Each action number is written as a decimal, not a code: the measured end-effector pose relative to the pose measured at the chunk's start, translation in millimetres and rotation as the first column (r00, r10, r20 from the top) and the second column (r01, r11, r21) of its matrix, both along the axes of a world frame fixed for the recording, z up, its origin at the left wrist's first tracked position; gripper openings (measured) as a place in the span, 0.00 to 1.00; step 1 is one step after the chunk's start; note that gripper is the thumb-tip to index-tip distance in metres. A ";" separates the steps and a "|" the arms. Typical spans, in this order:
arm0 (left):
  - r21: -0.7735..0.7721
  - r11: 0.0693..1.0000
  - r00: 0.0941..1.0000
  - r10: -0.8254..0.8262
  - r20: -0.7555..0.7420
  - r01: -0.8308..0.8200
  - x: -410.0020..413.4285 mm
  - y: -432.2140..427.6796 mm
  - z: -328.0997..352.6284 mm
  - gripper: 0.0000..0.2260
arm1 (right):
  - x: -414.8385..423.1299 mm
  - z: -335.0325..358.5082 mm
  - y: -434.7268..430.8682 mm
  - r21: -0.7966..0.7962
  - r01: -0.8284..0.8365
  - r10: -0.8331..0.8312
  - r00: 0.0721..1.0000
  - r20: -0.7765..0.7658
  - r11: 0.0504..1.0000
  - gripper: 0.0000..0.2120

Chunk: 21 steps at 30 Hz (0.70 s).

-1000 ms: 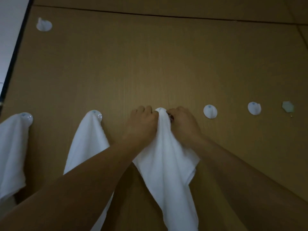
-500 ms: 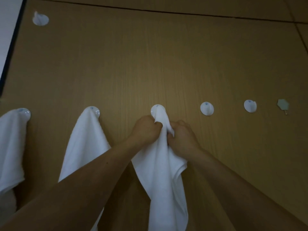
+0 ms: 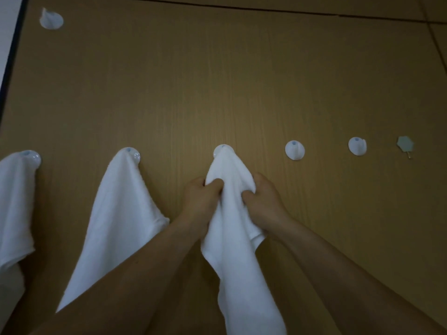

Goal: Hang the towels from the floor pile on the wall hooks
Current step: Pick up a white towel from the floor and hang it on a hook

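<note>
A white towel [image 3: 232, 238] hangs from the middle white round hook [image 3: 221, 149] on a brown wooden wall. My left hand [image 3: 198, 201] grips its left side and my right hand [image 3: 262, 199] grips its right side, both a little below the hook. Two more white towels hang to the left: one [image 3: 116, 218] from its hook [image 3: 134, 154], another [image 3: 13, 204] at the frame's left edge from a hook [image 3: 32, 157]. The floor pile is out of view.
Two bare white hooks [image 3: 294, 150] [image 3: 357, 146] follow to the right, then a small pale green hook [image 3: 405, 144]. Another white hook [image 3: 51, 20] sits high at the upper left. A dark wall edge [image 3: 12, 49] runs down the left side.
Both hands have slid down from the hook along the towel, whose top now stays draped over the hook. The view has shifted slightly.
</note>
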<state>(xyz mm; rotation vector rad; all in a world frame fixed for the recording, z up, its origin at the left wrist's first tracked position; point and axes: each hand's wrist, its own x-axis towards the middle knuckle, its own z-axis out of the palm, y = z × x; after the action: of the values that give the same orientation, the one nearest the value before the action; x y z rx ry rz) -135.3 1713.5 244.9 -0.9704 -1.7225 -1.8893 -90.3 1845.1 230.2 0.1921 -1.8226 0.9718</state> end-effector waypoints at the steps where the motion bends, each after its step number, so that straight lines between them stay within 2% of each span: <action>1: 0.017 0.999 0.999 0.039 0.001 -0.039 -3.4 -3.8 0.5 0.09 | 2.6 -1.1 3.0 0.007 -0.010 0.010 1.000 -0.015 1.000 0.06; 4: -0.030 0.978 0.974 0.204 -0.099 -0.208 -11.4 -5.3 -11.6 0.14 | 6.6 -6.3 12.0 0.118 0.009 -0.017 0.997 0.072 0.993 0.13; 7: -0.047 0.976 0.971 0.208 -0.119 -0.215 -18.0 -0.2 -27.4 0.14 | 0.7 -19.9 19.8 0.174 0.059 -0.089 0.982 0.169 0.983 0.18; 10: -0.098 0.982 0.986 0.161 -0.037 -0.164 -20.5 -1.5 -37.1 0.13 | -2.5 -30.4 23.9 0.114 0.041 -0.063 0.979 0.192 0.993 0.18; 13: -0.134 0.991 0.989 0.032 0.145 -0.013 -22.5 -7.3 -45.9 0.08 | -0.9 -31.4 27.0 0.042 0.056 -0.063 0.979 0.196 0.998 0.15; 15: -0.192 0.981 0.982 0.068 0.177 -0.034 -20.8 -10.4 -41.3 0.15 | 2.6 -26.3 27.8 0.098 0.118 -0.138 0.961 0.240 0.988 0.17; 17: -0.246 0.920 0.950 0.312 -0.006 -0.304 -13.7 -9.9 -32.7 0.22 | 7.6 -17.9 24.6 0.201 0.222 -0.268 0.932 0.243 0.954 0.24; 18: -0.196 0.878 0.899 0.423 -0.112 -0.437 -8.0 -8.8 -30.8 0.25 | 10.3 -14.0 20.7 0.217 0.258 -0.302 0.933 0.198 0.941 0.30; 20: -0.046 0.828 0.806 0.529 -0.264 -0.559 3.5 -6.0 -32.3 0.27 | 15.0 -9.1 8.6 0.121 0.229 -0.241 0.966 0.097 0.966 0.38; 21: 0.004 0.815 0.766 0.547 -0.337 -0.580 6.1 -5.1 -35.3 0.26 | 15.2 -8.8 2.6 0.078 0.186 -0.190 0.981 0.049 0.979 0.39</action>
<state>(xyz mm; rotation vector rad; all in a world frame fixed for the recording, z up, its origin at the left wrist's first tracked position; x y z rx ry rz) -129.2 1708.4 209.6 -0.6397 -1.6722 -1.1882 -75.0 1847.7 221.5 0.0357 -1.8917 0.7859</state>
